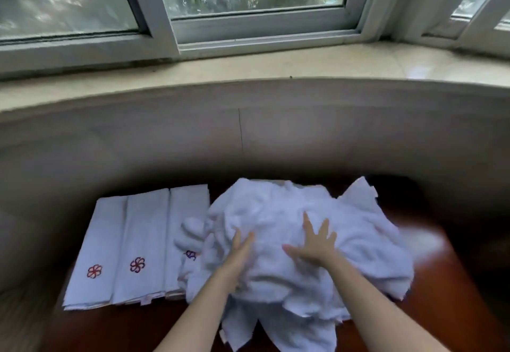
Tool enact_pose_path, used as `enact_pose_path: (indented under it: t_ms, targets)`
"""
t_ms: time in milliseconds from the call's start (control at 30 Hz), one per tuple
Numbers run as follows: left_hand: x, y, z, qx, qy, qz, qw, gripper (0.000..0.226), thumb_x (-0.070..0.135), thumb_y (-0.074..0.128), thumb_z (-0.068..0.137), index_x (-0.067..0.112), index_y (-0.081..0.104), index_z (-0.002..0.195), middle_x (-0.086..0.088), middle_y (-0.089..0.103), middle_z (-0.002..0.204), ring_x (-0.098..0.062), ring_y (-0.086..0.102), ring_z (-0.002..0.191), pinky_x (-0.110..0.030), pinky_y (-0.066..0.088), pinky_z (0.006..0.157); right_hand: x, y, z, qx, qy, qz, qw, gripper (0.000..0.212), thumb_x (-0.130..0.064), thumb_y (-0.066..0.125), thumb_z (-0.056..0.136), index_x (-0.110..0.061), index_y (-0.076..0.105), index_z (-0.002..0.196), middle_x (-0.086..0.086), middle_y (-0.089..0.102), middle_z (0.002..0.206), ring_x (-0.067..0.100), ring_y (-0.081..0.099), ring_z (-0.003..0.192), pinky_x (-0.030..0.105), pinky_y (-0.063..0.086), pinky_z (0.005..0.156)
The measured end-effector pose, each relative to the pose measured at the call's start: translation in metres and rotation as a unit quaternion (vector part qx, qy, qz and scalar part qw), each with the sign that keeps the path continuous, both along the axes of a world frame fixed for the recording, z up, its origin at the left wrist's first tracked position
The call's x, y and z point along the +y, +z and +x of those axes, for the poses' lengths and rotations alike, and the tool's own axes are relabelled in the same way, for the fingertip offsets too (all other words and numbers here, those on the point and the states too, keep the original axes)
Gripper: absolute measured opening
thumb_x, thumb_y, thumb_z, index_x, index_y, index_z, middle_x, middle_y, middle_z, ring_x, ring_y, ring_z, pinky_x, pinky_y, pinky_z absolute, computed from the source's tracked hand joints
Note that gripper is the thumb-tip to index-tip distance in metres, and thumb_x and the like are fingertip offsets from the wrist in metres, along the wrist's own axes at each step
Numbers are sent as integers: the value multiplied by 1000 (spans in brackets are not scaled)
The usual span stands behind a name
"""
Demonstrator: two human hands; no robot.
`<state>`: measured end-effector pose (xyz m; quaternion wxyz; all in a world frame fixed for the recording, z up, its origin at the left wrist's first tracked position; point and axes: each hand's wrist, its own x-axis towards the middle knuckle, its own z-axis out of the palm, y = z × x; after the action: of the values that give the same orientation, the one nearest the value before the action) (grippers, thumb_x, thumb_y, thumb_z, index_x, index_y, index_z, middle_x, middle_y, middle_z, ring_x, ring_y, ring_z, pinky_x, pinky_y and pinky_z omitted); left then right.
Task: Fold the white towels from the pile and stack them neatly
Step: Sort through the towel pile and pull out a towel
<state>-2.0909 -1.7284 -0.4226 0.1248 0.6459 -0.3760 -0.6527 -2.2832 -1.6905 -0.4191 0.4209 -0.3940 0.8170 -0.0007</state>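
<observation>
Both hands (278,252) flat on towel pile (358,241); pile overlaps third folded towel (187,208).

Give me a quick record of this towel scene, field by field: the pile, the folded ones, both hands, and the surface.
pile: crumpled white towels, heaped at centre right, partly hanging over the near edge
folded towels: three long folded towels side by side left of the pile, each with a flower emblem; the rightmost partly covered by the pile
left hand: fingers straight, on the pile
right hand: fingers spread, pressing on the pile
surface: dark polished wooden table
background: window sill under a window
</observation>
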Motion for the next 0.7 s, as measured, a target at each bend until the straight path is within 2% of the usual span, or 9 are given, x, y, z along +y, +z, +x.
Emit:
enact_pose_path:
  t_ms: [67,100,167,267,367,433,567,633,700]
  targets:
    - [12,-10,-6,-24,-93,-32,995,77,39,54,95,32,2,152,-1,27,154,-16,42,122,-19,40,86,17,-13,4,6,-30,-41,999,110,-73,61,70,-47,-16,144,13,-24,155,37,-19,143,52,6,115]
    - [12,-11,-7,-36,-107,-50,992,79,35,56,95,31,2,152,-2,25,155,-16,42,125,-16,37,85,19,-17,1,0,-39,-59,998,112,-72,64,68,-49,-15,144,11,-24,155,36,-19,143,52,8,115]
    - [7,-9,-8,-25,-98,-28,995,80,35,57,94,33,1,152,-1,23,155,-20,37,133,-21,37,90,14,-15,-7,-15,-28,-61,998,112,-71,66,67,-50,-13,144,8,-24,156,35,-18,144,53,10,114]
    - [8,0,-7,1,-94,36,995,82,47,58,91,46,0,149,8,28,148,-22,45,123,-41,46,97,6,-12,-9,-1,-36,-52,998,109,-68,67,69,-51,-12,143,3,-26,155,36,-15,144,58,13,114]
    - [13,7,-21,36,-100,68,992,82,44,61,89,48,4,149,10,38,141,-15,52,111,-46,49,97,4,-13,-19,22,-76,-25,997,106,-59,69,72,-52,-10,143,-1,-23,156,36,-10,144,61,12,113]
    - [18,7,-35,61,-98,89,989,79,39,62,89,51,9,147,10,37,144,-21,49,119,-49,47,99,2,-10,-34,40,-90,0,995,105,-52,70,72,-51,-8,143,0,-15,157,37,-4,144,61,14,112]
    - [13,4,-40,84,-104,105,985,70,33,58,89,52,19,145,6,39,145,-26,46,124,-48,44,102,-5,-1,-44,65,-103,39,992,103,-44,70,73,-44,-4,145,6,4,155,39,12,141,60,21,110]
    - [5,3,-24,85,-100,102,986,60,35,54,93,50,26,144,3,44,141,-25,50,120,-41,48,98,-14,5,-27,88,-105,26,990,97,-35,65,77,-36,-2,147,11,2,156,40,8,142,59,14,112]
    - [-4,-3,4,84,-71,97,989,45,36,51,96,42,40,139,-2,54,132,-25,58,104,-37,50,90,-23,10,5,135,-70,-29,988,90,-26,59,80,-31,0,149,13,-2,156,41,1,143,58,9,112]
